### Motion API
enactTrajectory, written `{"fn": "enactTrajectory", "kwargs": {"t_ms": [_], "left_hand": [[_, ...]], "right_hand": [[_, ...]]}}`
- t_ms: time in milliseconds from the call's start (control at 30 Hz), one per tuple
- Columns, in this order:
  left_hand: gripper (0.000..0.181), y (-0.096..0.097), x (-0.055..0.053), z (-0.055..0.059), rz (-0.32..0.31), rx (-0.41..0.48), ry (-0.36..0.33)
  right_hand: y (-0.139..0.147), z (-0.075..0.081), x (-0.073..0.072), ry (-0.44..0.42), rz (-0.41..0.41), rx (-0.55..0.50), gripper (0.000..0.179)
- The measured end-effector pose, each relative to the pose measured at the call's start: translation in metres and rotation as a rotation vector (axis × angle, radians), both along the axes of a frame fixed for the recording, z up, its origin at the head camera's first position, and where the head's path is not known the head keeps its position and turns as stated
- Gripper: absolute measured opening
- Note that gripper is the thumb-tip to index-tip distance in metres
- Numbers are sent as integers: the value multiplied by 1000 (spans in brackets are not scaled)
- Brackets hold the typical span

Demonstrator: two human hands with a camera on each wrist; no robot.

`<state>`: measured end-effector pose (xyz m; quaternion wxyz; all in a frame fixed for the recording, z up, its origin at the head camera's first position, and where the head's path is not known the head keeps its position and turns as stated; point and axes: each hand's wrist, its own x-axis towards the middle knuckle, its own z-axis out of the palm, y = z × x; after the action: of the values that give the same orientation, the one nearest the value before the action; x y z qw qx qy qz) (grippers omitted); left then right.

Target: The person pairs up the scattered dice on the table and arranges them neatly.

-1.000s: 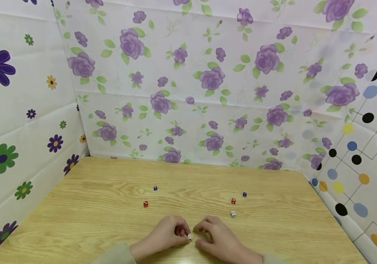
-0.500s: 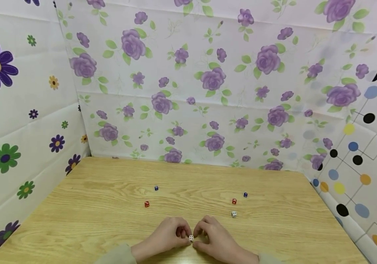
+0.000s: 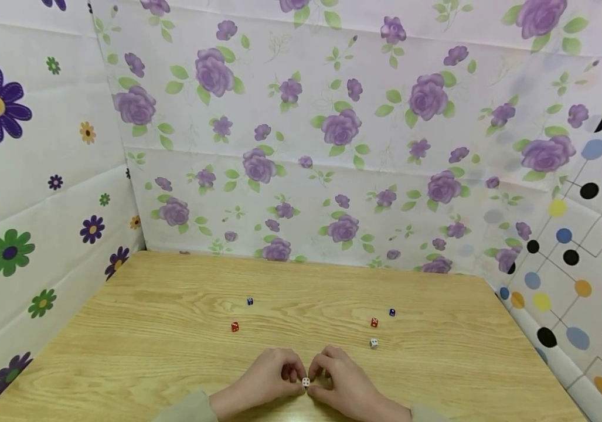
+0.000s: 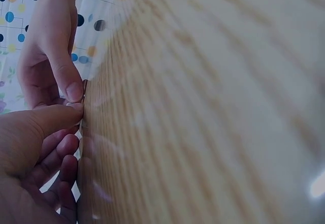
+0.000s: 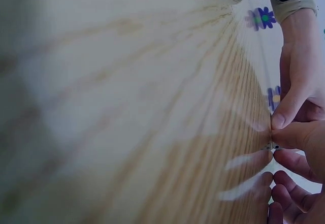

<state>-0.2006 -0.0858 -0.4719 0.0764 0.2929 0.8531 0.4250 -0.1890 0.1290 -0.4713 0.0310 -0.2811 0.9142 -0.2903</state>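
In the head view a white die (image 3: 306, 382) with dark pips sits low at the front of the table, between the fingertips of both hands. My left hand (image 3: 270, 376) pinches it from the left with thumb and forefinger. From the right, my right hand (image 3: 344, 381) has its curled thumb and forefinger at the same die. In the right wrist view a bit of the die (image 5: 275, 146) shows between the right thumb and forefinger, with the left thumb right above. The left wrist view shows both thumbs meeting at the tabletop; the die is hidden there.
On the wooden table (image 3: 174, 351), a blue die (image 3: 250, 301) and a red die (image 3: 234, 326) lie left of centre. To the right are another blue die (image 3: 392, 312), a red die (image 3: 374, 322) and a white die (image 3: 374, 343). Patterned cloth walls (image 3: 301, 193) enclose three sides.
My right hand has moved left, closing the gap to the white die and bringing its fingertips to it. The left hand keeps its pinch. The other dice have stayed put.
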Motion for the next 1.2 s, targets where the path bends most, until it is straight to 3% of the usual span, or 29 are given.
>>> {"fn": "enactTrajectory", "kwargs": {"t_ms": [500,1000,1200], "left_hand": [[12,0,3,-1,9,-3,37],[12,-1,3,-3,19,-9,47],[13,-1,2,-3,17,-12,38]], "right_hand": [[0,-2,2,-41,-18,-7,14],[-1,0,1,-27,-17,-20,13],[5,6,-5,-56,55,-54,13]]}}
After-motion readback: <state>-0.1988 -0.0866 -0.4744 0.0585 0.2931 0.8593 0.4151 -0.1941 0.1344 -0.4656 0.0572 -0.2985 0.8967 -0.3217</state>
